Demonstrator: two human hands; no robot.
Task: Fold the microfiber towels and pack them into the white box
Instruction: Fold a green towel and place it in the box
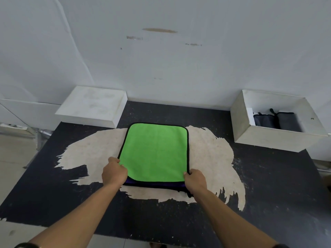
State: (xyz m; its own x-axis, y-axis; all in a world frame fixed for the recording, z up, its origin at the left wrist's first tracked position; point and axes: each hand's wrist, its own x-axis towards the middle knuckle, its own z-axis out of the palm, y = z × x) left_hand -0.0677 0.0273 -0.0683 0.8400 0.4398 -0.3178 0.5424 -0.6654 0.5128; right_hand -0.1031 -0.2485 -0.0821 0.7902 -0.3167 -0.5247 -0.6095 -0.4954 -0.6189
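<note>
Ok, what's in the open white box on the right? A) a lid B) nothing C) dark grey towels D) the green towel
C: dark grey towels sit inside the white box; the green towel lies out on the table.

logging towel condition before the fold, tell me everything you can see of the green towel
The green microfiber towel is a plush-looking bright green rectangle with rounded corners and black edge trim. A purple layer shows beneath its near edge. It lies flat and smooth on the worn pale patch of the dark table. The left hand and right hand each grip a near corner.
</note>
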